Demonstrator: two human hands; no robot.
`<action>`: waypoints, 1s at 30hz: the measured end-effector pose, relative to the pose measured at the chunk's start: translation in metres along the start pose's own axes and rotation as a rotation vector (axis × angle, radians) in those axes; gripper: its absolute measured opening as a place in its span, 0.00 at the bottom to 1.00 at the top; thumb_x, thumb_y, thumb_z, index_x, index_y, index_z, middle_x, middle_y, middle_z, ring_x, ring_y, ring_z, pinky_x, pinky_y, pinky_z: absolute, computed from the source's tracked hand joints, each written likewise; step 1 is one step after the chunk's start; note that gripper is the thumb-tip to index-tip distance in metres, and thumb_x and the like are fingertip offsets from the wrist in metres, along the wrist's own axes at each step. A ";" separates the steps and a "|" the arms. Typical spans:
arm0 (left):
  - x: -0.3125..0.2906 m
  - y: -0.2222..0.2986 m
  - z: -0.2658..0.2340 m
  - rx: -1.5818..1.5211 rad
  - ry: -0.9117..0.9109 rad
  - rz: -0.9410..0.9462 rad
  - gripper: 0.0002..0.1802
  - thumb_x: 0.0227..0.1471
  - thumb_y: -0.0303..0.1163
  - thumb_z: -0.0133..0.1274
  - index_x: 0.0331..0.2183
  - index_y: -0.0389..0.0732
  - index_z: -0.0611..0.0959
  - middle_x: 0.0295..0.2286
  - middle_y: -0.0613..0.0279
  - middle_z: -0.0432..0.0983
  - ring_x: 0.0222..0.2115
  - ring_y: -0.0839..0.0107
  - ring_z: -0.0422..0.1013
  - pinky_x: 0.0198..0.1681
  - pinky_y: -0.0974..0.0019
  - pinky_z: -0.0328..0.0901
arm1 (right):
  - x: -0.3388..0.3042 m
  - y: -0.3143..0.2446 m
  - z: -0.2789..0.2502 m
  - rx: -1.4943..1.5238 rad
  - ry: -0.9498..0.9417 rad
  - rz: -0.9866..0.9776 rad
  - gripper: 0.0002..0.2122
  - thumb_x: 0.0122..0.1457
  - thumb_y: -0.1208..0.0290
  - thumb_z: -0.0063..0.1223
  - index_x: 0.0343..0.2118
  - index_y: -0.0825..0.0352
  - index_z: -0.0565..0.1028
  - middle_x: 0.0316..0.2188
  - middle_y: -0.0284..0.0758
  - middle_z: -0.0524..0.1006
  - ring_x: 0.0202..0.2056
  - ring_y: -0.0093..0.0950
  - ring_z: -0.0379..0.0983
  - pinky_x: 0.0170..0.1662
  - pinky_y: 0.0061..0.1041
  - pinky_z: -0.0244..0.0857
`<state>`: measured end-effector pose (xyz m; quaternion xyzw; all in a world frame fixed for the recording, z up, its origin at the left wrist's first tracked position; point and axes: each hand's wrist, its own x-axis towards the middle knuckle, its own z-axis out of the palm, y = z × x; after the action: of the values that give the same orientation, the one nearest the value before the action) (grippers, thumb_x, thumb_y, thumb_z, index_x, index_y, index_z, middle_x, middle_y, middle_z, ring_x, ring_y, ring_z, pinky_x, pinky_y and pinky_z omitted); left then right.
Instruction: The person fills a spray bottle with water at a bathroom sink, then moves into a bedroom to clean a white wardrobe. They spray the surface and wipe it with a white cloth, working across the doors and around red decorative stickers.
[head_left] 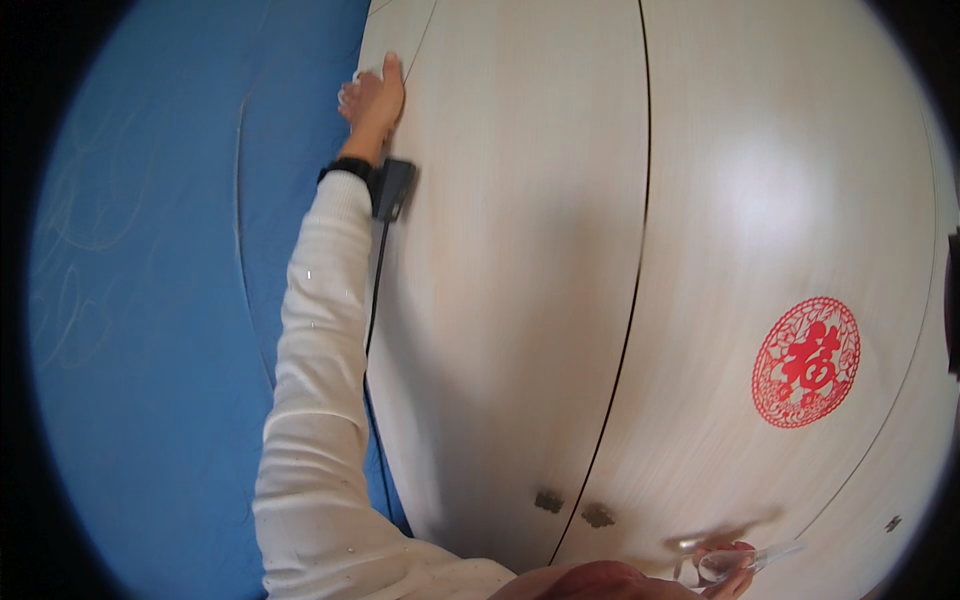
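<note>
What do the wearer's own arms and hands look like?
The left arm has a cream sleeve with ribbed cuff, a black wristband, and a dark boxy device and black cable alongside. The left hand and right hand look ungloved; any right sleeve is unclear.

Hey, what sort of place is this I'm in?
Probably a home, perhaps a bedroom: there are pale wood-look cabinet doors with small handles, a red round decoration on one, and a blue surface marked with faint scribbles.
</note>
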<state>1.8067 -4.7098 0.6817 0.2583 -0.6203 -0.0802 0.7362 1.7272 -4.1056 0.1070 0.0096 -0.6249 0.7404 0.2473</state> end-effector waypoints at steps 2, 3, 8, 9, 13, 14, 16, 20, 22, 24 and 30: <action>0.033 0.042 0.004 -0.026 0.038 0.063 0.50 0.54 0.67 0.29 0.57 0.30 0.64 0.59 0.29 0.49 0.62 0.39 0.41 0.64 0.43 0.34 | 0.004 0.012 0.004 0.037 0.001 0.075 0.34 0.63 0.46 0.41 0.55 0.79 0.62 0.52 0.53 0.66 0.52 0.41 0.62 0.56 0.37 0.56; 0.041 0.070 0.006 -0.049 0.045 0.080 0.49 0.54 0.67 0.29 0.57 0.31 0.66 0.59 0.29 0.50 0.62 0.38 0.43 0.64 0.43 0.35 | 0.004 0.017 0.007 0.020 -0.005 0.101 0.34 0.63 0.46 0.41 0.55 0.79 0.62 0.52 0.53 0.66 0.52 0.41 0.62 0.56 0.37 0.56; -0.031 0.224 0.000 0.005 0.206 0.892 0.26 0.60 0.45 0.37 0.39 0.32 0.80 0.43 0.42 0.73 0.48 0.45 0.64 0.52 0.46 0.58 | 0.002 0.013 0.032 0.124 -0.142 0.013 0.31 0.62 0.46 0.43 0.51 0.76 0.66 0.46 0.49 0.71 0.48 0.39 0.68 0.52 0.39 0.62; -0.059 0.240 -0.001 -0.096 0.433 1.282 0.22 0.59 0.40 0.38 0.36 0.32 0.79 0.42 0.41 0.73 0.47 0.45 0.64 0.51 0.46 0.60 | 0.003 0.005 0.039 0.136 -0.105 -0.050 0.27 0.63 0.49 0.41 0.45 0.77 0.69 0.41 0.48 0.73 0.45 0.38 0.69 0.50 0.37 0.63; -0.119 0.280 0.015 -0.240 0.147 1.424 0.36 0.56 0.61 0.37 0.50 0.39 0.75 0.55 0.49 0.64 0.59 0.57 0.56 0.61 0.46 0.49 | 0.018 -0.047 0.060 0.202 -0.148 -0.190 0.24 0.66 0.56 0.35 0.37 0.77 0.74 0.33 0.43 0.78 0.42 0.37 0.71 0.50 0.36 0.62; -0.111 0.278 0.018 -0.243 0.197 1.435 0.35 0.57 0.60 0.37 0.49 0.40 0.76 0.55 0.51 0.65 0.59 0.57 0.57 0.61 0.48 0.49 | 0.022 -0.060 0.063 0.225 -0.212 -0.202 0.24 0.66 0.56 0.33 0.38 0.77 0.74 0.34 0.43 0.78 0.43 0.37 0.70 0.52 0.37 0.60; -0.066 0.266 0.021 -0.177 0.153 1.292 0.30 0.59 0.57 0.35 0.47 0.44 0.78 0.53 0.53 0.67 0.56 0.55 0.60 0.59 0.53 0.54 | 0.043 -0.084 0.064 -0.179 -0.420 -1.197 0.25 0.66 0.55 0.32 0.37 0.76 0.75 0.34 0.43 0.77 0.43 0.37 0.70 0.51 0.37 0.61; 0.075 0.196 -0.003 0.173 -0.027 0.892 0.17 0.56 0.31 0.37 0.41 0.32 0.76 0.43 0.43 0.72 0.47 0.49 0.66 0.47 0.39 0.61 | 0.036 -0.098 0.067 0.017 -0.278 -0.188 0.27 0.65 0.54 0.30 0.31 0.74 0.76 0.35 0.44 0.78 0.42 0.38 0.71 0.50 0.39 0.62; 0.103 0.128 -0.014 0.591 -0.070 0.678 0.20 0.59 0.35 0.32 0.44 0.39 0.76 0.49 0.43 0.70 0.50 0.49 0.66 0.50 0.49 0.62 | 0.038 -0.092 0.067 0.011 -0.309 -0.410 0.27 0.65 0.53 0.31 0.32 0.75 0.76 0.33 0.44 0.78 0.40 0.37 0.72 0.48 0.37 0.64; 0.092 0.060 -0.008 0.061 -0.034 0.285 0.28 0.59 0.49 0.31 0.52 0.40 0.69 0.58 0.42 0.57 0.60 0.46 0.52 0.59 0.36 0.45 | 0.049 -0.085 0.064 -0.136 -0.434 -0.915 0.27 0.65 0.52 0.31 0.32 0.75 0.76 0.33 0.43 0.78 0.38 0.36 0.73 0.45 0.36 0.65; -0.042 -0.072 -0.025 0.306 -0.165 0.286 0.34 0.61 0.48 0.34 0.54 0.26 0.62 0.57 0.30 0.54 0.59 0.40 0.52 0.61 0.39 0.42 | 0.058 -0.050 0.048 0.273 -0.460 -0.314 0.24 0.64 0.53 0.39 0.40 0.76 0.73 0.35 0.43 0.76 0.37 0.34 0.73 0.41 0.34 0.68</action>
<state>1.8360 -4.7458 0.6076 0.2689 -0.7138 0.0991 0.6390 1.6815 -4.1248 0.1822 0.3065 -0.5502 0.7486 0.2074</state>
